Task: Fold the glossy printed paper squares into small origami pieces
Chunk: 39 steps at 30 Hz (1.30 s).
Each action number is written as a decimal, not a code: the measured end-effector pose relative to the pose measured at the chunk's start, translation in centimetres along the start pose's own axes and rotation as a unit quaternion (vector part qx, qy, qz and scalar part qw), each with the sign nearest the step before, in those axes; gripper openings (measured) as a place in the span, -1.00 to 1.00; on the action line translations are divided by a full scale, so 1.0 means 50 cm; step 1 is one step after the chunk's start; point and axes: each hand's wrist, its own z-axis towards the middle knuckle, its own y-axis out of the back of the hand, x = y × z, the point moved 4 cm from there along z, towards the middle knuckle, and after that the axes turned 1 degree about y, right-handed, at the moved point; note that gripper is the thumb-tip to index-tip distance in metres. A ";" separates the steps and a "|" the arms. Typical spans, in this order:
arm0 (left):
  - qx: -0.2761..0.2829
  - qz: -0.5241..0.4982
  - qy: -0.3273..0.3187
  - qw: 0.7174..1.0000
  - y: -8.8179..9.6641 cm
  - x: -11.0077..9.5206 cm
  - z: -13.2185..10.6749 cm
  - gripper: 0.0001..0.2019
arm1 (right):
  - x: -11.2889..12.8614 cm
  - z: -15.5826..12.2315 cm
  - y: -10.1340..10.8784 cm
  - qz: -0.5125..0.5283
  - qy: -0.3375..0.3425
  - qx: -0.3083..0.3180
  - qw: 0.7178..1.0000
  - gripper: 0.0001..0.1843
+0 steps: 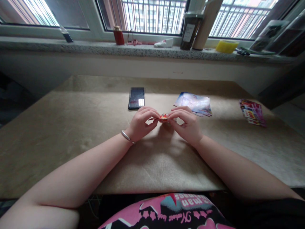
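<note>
Between my two hands is a small, shiny red and yellow packet (164, 118), held just above the table with most of it hidden by fingers. My left hand (144, 120) pinches its left end between thumb and fingertips; a silver bangle is on that wrist. At the right end, my right hand (184, 122) grips it the same way, thumb below and fingers on top. A stack of glossy printed cards (196, 103), bluish and purple, lies just beyond my right hand. Past my left hand rests a dark phone (136, 98).
The tan-covered table (71, 133) spreads out on both sides. Several pink and red printed packets (252, 113) lie fanned at its right. Along the windowsill (90, 47) stand a red container (118, 35), a dark jar (189, 33) and a yellow object (227, 46).
</note>
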 end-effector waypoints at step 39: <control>0.062 0.164 -0.096 0.980 -0.008 -0.029 -0.003 -0.92 | 0.006 -0.011 -0.032 -0.042 0.013 0.072 0.996 -0.89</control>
